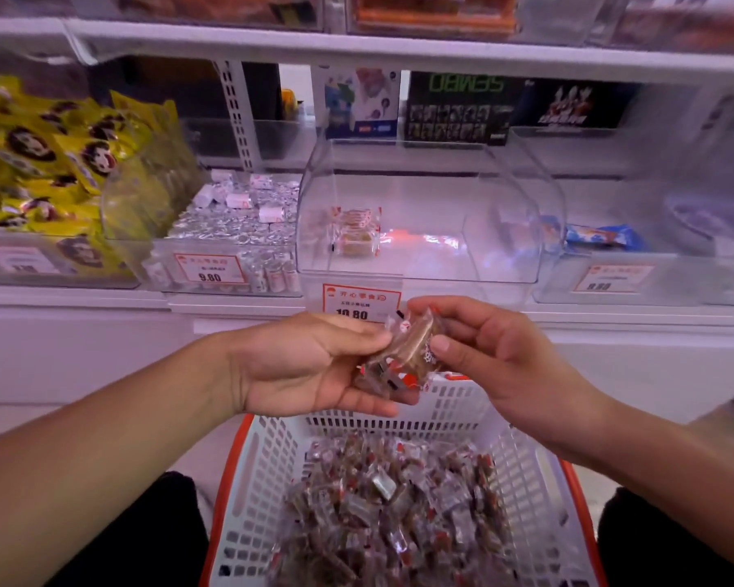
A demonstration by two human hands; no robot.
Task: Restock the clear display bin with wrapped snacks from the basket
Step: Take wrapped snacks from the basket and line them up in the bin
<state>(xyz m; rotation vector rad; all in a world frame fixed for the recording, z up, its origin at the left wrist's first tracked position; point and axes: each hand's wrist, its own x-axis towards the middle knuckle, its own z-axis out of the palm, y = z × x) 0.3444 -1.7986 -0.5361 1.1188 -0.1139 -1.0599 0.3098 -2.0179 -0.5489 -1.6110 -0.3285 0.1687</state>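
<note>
The clear display bin (424, 273) sits on the shelf straight ahead and holds one or two wrapped snacks (356, 232) at its left side. Below it, a white basket with an orange rim (268, 468) is full of brown wrapped snacks (395, 510). Above the basket's far edge my left hand (314, 366) cups a small bunch of wrapped snacks (399, 358) in its palm. My right hand (484, 345) pinches the top of that bunch between thumb and fingers.
Left of the clear bin stands a bin of silver-wrapped sweets (234, 230), and further left yellow snack packs (39, 163). Another clear bin with blue packets (602, 237) is on the right. Price tags (359, 302) hang on the shelf front.
</note>
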